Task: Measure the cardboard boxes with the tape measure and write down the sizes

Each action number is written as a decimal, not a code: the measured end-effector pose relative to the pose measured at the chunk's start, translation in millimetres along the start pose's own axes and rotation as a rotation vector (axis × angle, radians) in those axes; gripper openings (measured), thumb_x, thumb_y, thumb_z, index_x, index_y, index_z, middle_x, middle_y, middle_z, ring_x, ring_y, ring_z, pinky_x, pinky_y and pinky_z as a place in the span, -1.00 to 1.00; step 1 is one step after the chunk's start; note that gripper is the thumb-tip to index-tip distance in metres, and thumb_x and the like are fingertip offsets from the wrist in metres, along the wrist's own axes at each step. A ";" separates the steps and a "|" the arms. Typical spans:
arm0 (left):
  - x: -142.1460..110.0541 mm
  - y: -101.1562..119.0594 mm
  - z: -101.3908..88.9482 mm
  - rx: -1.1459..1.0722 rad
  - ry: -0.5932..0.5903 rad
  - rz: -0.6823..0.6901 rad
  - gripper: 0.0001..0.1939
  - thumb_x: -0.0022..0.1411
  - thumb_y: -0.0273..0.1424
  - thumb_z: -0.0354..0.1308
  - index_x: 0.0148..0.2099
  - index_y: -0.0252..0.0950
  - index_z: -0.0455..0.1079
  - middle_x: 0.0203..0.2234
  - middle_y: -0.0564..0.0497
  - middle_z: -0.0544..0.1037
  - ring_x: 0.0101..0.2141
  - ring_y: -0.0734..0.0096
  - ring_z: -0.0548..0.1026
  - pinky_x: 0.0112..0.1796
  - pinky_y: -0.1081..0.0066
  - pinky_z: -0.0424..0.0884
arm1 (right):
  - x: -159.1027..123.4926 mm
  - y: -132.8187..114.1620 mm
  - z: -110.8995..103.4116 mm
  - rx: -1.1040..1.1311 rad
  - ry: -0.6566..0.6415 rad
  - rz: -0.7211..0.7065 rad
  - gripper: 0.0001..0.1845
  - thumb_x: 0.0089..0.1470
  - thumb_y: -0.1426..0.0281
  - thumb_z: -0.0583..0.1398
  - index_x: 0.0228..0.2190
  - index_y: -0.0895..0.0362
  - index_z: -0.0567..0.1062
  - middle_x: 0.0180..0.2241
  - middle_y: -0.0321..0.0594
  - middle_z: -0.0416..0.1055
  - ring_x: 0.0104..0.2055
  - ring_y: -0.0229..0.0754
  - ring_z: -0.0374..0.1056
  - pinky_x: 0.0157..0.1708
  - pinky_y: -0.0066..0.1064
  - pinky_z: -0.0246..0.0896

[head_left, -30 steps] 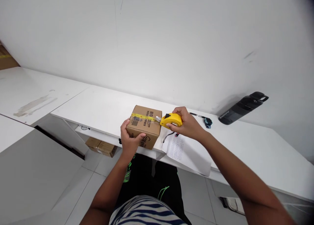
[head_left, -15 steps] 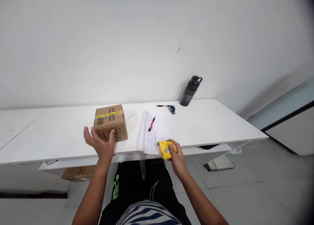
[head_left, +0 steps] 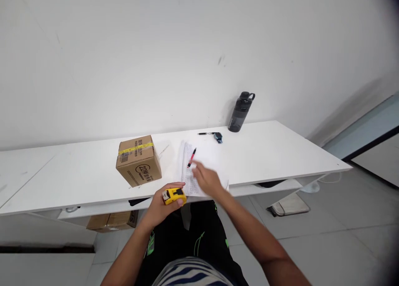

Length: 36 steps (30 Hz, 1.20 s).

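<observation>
My left hand (head_left: 163, 203) is wrapped around a yellow tape measure (head_left: 174, 196) in front of the desk's front edge. The blade does not show pulled out. Over an open notebook (head_left: 215, 159) with handwriting hovers my right hand (head_left: 207, 178), slightly blurred, its thumb and forefinger a little apart. Its fingertips are close to the lower end of a red and black pen (head_left: 192, 156) lying on the page; whether they touch it I cannot tell. To the left, a taped cardboard box (head_left: 139, 161) stands on the white desk (head_left: 84, 169), apart from both hands.
A dark water bottle (head_left: 240, 112) stands by the wall. A black pen (head_left: 205, 133) and a dark blue watch (head_left: 218, 137) lie behind the notebook. Below the desktop are a shelf and another cardboard box (head_left: 112, 221). A flat pale object (head_left: 291, 206) is lower right.
The tape measure has passed from my right hand to my left. My left hand has let go of the box, which sits on the desk. My right hand has moved over to the red and black pen.
</observation>
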<state>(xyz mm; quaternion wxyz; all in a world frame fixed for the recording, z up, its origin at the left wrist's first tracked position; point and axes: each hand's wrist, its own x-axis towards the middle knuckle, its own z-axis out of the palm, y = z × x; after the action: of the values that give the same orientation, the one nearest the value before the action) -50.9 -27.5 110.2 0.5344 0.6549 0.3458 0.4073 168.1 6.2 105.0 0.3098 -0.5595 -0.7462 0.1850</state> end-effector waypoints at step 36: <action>71.8 -50.4 7.7 0.007 -0.059 -0.048 -0.67 0.08 -0.29 0.33 -0.09 -0.26 0.48 -0.06 -0.16 0.55 -0.04 0.16 0.51 -0.05 0.18 0.46 | 71.3 96.8 16.5 0.377 0.068 0.163 -0.55 0.06 0.19 0.12 -0.67 0.06 0.02 -0.65 -0.40 -0.02 -0.55 -0.29 -0.04 -0.52 -0.37 -0.14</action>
<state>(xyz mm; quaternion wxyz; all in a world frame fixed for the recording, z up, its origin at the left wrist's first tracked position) -14.1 42.6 71.8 0.5518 0.6601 0.3469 0.3736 213.9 104.6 50.7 0.4180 -0.5563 -0.6397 0.3266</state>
